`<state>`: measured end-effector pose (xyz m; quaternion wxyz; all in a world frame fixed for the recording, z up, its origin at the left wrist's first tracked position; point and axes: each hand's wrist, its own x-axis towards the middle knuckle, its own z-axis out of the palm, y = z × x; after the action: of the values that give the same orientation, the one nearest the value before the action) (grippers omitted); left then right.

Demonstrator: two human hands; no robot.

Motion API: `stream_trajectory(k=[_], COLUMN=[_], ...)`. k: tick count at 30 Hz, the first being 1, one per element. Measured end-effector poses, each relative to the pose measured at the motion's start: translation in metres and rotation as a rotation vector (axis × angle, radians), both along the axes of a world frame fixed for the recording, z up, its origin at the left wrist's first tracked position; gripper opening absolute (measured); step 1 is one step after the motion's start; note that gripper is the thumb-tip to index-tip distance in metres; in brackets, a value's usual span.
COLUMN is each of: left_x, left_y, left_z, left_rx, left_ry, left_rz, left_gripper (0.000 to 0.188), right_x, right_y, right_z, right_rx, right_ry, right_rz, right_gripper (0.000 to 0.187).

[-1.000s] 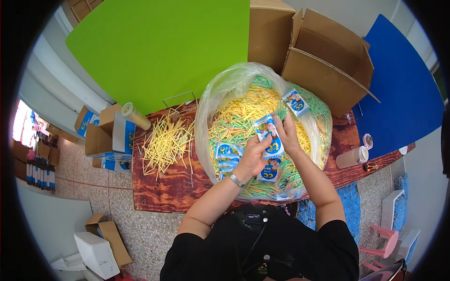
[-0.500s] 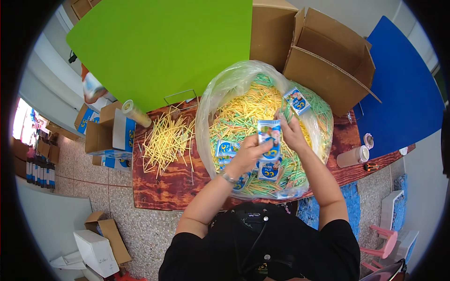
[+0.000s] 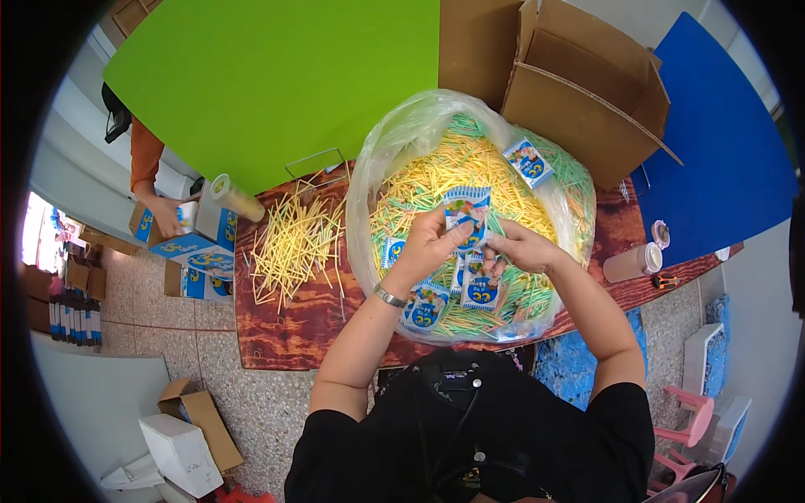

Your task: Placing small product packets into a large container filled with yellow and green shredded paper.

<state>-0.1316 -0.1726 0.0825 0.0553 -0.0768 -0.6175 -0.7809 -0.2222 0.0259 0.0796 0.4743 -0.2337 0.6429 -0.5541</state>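
Observation:
A small blue-and-white packet [image 3: 467,201] is pinched in my left hand [image 3: 432,245], above a large clear plastic bag [image 3: 362,180]. My right hand [image 3: 528,249] is closed at the packet's right edge, with a few thin pale-green sticks showing at its fingertips; the rest of its grip is hidden. The bag is full of thin yellow, green and orange sticks [image 3: 436,172]. Several similar packets lie on them, among them a packet [image 3: 425,307] below my left hand and a packet [image 3: 528,163] at the upper right.
Loose yellow sticks [image 3: 293,251] lie on the wood-patterned table [image 3: 277,348], beside a clear canister [image 3: 239,199]. An open cardboard box [image 3: 579,109] stands behind the bag. At right is a lidded jar [image 3: 633,262]. A co-worker's hand [image 3: 163,211] reaches to blue cartons [image 3: 197,251] at left.
My right hand has come down from the sticks to the packet's edge. The packet in my left hand has moved slightly up and left. At left, the co-worker's hand has lowered to the cartons.

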Motion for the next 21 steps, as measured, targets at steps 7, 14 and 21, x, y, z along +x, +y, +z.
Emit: stream_trajectory(k=[7,14,21], left_x=[0.025,0.027,0.029], left_y=[-0.010,-0.002,-0.007], left_z=[-0.031,-0.034,-0.028], left_rx=[-0.642,-0.820,-0.920], left_ry=[0.016,0.415,0.462], left_rz=[0.387,0.653,0.681], left_gripper=[0.017,0.024,0.022], right_x=[-0.006,-0.013,-0.019], right_y=[0.009,-0.020,-0.042], right_z=[0.070,0.131,0.132], right_rx=[0.031,0.381,0.582], right_ry=[0.371,0.642,0.505], right_rz=[0.060,0.510,0.632], right_gripper=[0.019,0.033,0.037])
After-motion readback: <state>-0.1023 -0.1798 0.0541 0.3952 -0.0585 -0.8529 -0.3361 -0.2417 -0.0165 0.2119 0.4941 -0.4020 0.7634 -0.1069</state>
